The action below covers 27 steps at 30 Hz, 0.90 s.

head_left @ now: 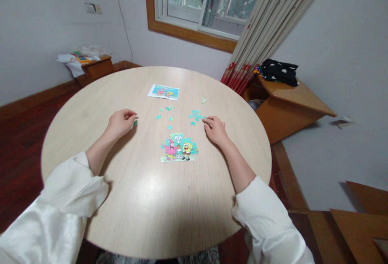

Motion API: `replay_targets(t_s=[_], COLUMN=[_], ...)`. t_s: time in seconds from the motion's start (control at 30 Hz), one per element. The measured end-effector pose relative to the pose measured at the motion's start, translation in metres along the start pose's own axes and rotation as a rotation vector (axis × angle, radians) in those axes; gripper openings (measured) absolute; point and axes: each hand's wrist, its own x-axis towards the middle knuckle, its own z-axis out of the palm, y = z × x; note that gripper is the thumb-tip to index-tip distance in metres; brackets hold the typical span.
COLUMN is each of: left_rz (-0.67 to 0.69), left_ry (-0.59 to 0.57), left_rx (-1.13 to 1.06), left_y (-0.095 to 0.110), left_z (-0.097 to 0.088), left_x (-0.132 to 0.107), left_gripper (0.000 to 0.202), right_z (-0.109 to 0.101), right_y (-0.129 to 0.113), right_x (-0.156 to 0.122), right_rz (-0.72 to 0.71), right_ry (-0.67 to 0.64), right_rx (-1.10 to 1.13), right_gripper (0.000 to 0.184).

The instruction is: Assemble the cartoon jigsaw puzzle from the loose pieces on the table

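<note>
On the round table a partly joined jigsaw puzzle [178, 148] shows a pink starfish, a pale squid figure and a yellow sponge. My left hand [120, 123] is left of it, fingers closed in a pinch on a teal puzzle piece [135, 123]. To the puzzle's upper right, my right hand [215, 129] has its thumb and forefinger close together at a small teal bit beside a cluster of loose pieces [195, 116]. Whether it grips that bit or only touches it is unclear. More loose pieces [170, 127] lie above the puzzle.
A printed reference picture [164, 92] lies toward the table's far side. One pale piece [203, 100] sits apart at the right. Beyond the wooden table [145, 215] stand a cabinet [291, 102] with black cloth and a small stand [98, 67] with papers.
</note>
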Motion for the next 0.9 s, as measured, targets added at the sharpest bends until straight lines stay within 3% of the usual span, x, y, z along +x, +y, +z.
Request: replay_targets(t_s=[0.33, 0.63, 0.9], left_rz=[0.034, 0.058, 0.038], left_ry=[-0.065, -0.139, -0.150], left_rx=[-0.037, -0.168, -0.234], left_y=[-0.002, 0.008, 0.013], left_z=[0.000, 0.001, 0.000], left_x=[0.000, -0.007, -0.010], left_gripper=[0.028, 0.023, 0.016], right_z=[-0.005, 0.000, -0.003], right_y=[-0.005, -0.021, -0.022], right_x=[0.002, -0.009, -0.007], right_rz=[-0.011, -0.228, -0.203], right_ry=[0.034, -0.169, -0.117], right_rx=[0.046, 0.003, 0.043], right_gripper=[0.029, 0.033, 0.019])
